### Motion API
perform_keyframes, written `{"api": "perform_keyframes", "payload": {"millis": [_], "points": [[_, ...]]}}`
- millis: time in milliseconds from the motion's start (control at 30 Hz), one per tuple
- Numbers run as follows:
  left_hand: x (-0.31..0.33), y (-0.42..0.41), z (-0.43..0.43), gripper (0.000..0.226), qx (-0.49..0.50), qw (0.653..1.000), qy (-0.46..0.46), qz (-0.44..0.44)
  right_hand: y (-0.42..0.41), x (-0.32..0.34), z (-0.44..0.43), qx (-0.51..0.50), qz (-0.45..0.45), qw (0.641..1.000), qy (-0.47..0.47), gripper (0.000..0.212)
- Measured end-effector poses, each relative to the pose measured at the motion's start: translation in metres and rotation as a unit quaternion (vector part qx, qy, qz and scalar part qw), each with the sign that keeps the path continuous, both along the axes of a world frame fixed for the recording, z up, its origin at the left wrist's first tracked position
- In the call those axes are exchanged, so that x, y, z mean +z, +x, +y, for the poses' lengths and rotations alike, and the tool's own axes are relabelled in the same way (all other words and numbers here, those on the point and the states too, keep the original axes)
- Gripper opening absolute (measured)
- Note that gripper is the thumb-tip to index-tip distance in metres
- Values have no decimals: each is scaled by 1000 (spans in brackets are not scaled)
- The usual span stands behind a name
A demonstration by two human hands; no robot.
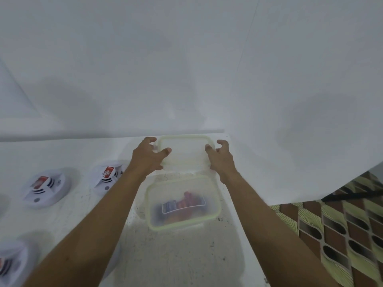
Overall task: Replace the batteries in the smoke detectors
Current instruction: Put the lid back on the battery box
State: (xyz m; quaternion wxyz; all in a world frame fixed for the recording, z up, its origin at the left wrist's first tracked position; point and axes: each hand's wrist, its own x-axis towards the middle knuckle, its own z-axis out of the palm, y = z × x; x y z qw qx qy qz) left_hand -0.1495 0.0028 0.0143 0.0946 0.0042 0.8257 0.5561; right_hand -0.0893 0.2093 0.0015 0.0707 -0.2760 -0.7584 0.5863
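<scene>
- Your left hand and right hand grip opposite ends of the clear lid.
- The open container of batteries sits on the table between your forearms.
- Smoke detectors lie to its left.

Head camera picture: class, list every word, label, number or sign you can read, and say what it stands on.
No text can be read.
Red label on far-left smoke detector: blurred, unreadable.
Red label on middle smoke detector: blurred, unreadable.
Bottom-left smoke detector: label cut off by the frame edge.
Batteries in the plastic box: print blurred.
Lid: no print visible.
</scene>
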Motion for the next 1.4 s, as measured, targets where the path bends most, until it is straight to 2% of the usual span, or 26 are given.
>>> {"api": "perform_keyframes", "payload": {"millis": [133,233,300,433,567,800,867,967,1067,1200,1300,1400], "points": [[-5,1,0,65,-13,1000,9,-23,-2,-4,4,34,8,999,9,40],[-12,5,4,66,-84,994,-69,-21,-3,-4,4,56,-5,998,8,39],[-15,8,8,66,-108,990,-92,-12,-4,-6,1,74,-13,996,42,44],[-14,12,9,75,-115,988,-101,-2,-6,-11,-4,74,-8,994,78,50],[-15,12,8,74,-111,988,-109,-9,-9,-15,-4,75,-7,993,90,51],[-13,-3,5,77,-122,987,-102,-24,-10,-17,0,88,-3,994,70,53],[-8,-14,5,81,-107,989,-104,7,-9,-14,4,95,-1,994,53,52],[1,-23,8,83,-129,974,-140,119,-11,-7,8,95,7,994,52,55],[2,-25,12,79,-186,957,-174,136,-15,-5,6,65,16,996,57,60],[0,-24,13,85,-107,967,-198,117,-22,-1,-2,-11,11,999,-43,59],[-7,-18,17,82,-61,965,-224,123,-25,4,-13,58,-22,997,-45,53],[-12,-15,20,85,-91,972,-191,105,-28,4,-23,122,-39,992,2,57]]}}
